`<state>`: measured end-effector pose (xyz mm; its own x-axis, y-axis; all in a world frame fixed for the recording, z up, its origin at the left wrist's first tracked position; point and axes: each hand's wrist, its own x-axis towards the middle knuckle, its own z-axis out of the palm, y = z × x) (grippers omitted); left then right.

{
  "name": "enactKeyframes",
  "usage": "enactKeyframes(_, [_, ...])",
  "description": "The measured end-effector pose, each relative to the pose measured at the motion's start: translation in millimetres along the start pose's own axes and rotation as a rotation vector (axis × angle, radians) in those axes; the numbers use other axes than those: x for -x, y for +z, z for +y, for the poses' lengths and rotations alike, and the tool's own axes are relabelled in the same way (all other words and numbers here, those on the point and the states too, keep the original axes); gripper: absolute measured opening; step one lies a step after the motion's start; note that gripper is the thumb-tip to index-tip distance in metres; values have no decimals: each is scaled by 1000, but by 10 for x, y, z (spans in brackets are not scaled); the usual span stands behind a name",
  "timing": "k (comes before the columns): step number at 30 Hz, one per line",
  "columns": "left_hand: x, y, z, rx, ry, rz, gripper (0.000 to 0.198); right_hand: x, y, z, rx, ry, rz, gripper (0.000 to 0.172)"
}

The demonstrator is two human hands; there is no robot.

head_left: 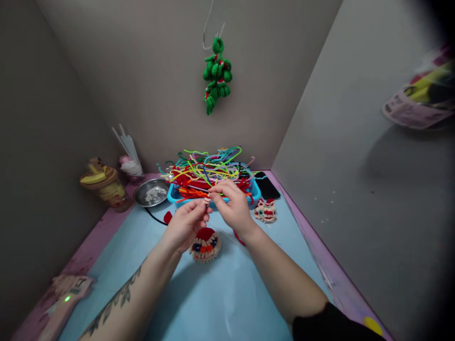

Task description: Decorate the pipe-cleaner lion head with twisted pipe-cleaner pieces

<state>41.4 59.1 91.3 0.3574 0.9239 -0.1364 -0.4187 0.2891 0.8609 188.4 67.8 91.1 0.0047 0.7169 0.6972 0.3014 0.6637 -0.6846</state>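
Note:
A small red-and-cream striped fuzzy piece point(207, 201) is pinched between the thumb and fingers of my left hand point(188, 222). From the right, my right hand point(232, 206) closes thumb and fingertips at the top of the same piece; exactly what those fingertips grip is too small to tell. Below the hands, on the blue table cover point(227, 303), lies a round ornament point(205, 247) of red, cream, blue and orange fuzzy stems, partly hidden by my left hand. A small red piece point(168, 217) rests left of my left hand.
Behind my hands, a blue basket point(173, 195) overflows with colourful pipe cleaners point(213, 166). A metal bowl point(151, 193), a lidded cup point(106, 187) and a glue gun point(69, 303) stand left. Right are a phone point(267, 185) and another ornament point(265, 211). A green ornament point(217, 76) hangs above.

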Motion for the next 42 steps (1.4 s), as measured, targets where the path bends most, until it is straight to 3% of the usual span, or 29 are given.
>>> enactKeyframes(5, [-15, -27, 4, 43, -37, -15, 28, -10, -2, 40, -74, 77, -9, 14])
enactKeyframes(10, [-32, -49, 2, 135, -117, 20, 15, -50, -12, 108, -284, 254, -74, 29])
enactKeyframes(15, [-41, -33, -43, 156, -167, 28, 7, -76, -23, 104, -333, 269, -81, 26])
enactKeyframes(23, [-53, -39, -49, 147, -230, 35, 15, -90, -60, 240, -370, 318, -100, 29])
enactKeyframes(27, [-62, -18, -56, 134, -161, 69, 10, -93, -68, 256, -371, 314, -158, 28])
enactKeyframes(33, [-64, 10, -124, 118, 48, 146, 29, -81, -75, 261, -297, 309, -160, 25])
enactKeyframes(42, [-74, 9, -211, 13, 177, 226, 32, -85, -62, 218, -272, 306, -183, 19])
